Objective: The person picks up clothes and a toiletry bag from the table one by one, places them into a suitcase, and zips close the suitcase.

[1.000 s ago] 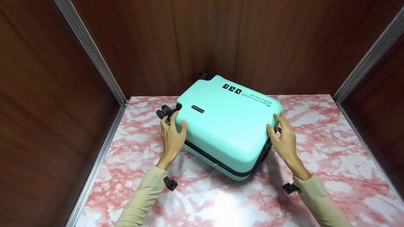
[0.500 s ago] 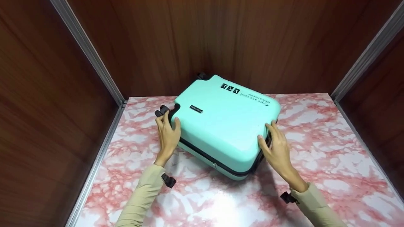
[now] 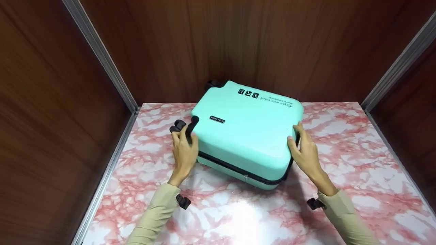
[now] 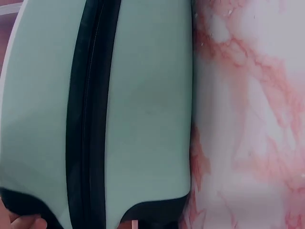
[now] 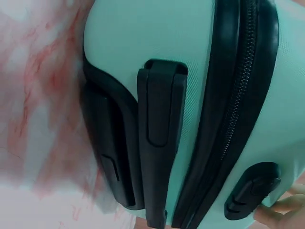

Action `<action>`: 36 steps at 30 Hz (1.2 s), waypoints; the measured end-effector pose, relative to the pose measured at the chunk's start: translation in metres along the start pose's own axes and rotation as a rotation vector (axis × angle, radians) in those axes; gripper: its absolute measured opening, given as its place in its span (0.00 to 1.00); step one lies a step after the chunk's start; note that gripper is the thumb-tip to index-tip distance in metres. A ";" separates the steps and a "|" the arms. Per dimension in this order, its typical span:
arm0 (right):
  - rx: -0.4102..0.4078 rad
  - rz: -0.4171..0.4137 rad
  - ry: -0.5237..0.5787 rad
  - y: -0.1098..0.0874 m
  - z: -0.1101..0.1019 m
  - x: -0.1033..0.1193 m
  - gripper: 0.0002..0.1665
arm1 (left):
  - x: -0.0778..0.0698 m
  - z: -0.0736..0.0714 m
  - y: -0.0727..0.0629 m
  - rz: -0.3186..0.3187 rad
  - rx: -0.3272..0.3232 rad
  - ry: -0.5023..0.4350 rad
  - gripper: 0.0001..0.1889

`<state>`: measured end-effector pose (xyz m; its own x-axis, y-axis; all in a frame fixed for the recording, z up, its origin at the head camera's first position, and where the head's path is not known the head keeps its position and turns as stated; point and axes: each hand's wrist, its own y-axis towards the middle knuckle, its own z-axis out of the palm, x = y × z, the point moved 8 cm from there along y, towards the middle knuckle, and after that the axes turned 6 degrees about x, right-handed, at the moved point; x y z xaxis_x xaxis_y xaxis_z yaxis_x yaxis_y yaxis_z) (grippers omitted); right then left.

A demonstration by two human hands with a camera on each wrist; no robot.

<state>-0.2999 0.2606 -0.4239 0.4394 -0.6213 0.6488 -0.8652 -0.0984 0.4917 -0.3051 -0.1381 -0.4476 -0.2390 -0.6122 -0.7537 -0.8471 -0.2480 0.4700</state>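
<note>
A mint-green hard-shell suitcase (image 3: 245, 136) lies flat on the table, turned at an angle. Its black wheels (image 3: 177, 126) point left and back. My left hand (image 3: 184, 154) grips the near left corner beside a wheel, thumb on the shell. At the right end, my right hand (image 3: 306, 151) holds the edge, thumb on top and the other fingers over the side. In the right wrist view, a black carry handle (image 5: 162, 109) and a zipper (image 5: 240, 86) run along that end, with fingertips (image 5: 271, 214) by a black lock (image 5: 252, 191).
The red-and-white marbled table (image 3: 354, 200) extends around the suitcase. Brown wood-look panels (image 3: 272, 44) close off the back and both sides, with grey metal strips (image 3: 102, 51) along the corners. The suitcase's far wheel (image 3: 214, 83) is close to the back panel.
The suitcase has turned slightly counterclockwise, its near front corner shifting right and back. Both hands have stayed on it; the right hand dipped toward the front, then came back along the edge.
</note>
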 end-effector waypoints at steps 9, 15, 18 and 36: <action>-0.020 -0.108 -0.010 -0.017 -0.006 0.017 0.25 | 0.004 -0.012 0.020 0.073 -0.134 0.099 0.14; 0.061 -0.179 -0.011 -0.038 0.001 0.033 0.32 | 0.015 -0.002 0.035 0.001 0.044 0.162 0.18; 0.148 -0.182 -0.063 -0.045 0.010 0.038 0.43 | 0.019 0.003 0.038 -0.034 0.134 0.185 0.22; 0.152 -0.120 -0.028 -0.034 -0.004 0.020 0.46 | -0.001 -0.004 0.025 0.139 0.054 0.214 0.19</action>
<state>-0.2606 0.2543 -0.4250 0.5369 -0.6191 0.5732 -0.8342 -0.2880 0.4703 -0.3244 -0.1469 -0.4336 -0.2536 -0.7842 -0.5663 -0.8385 -0.1137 0.5329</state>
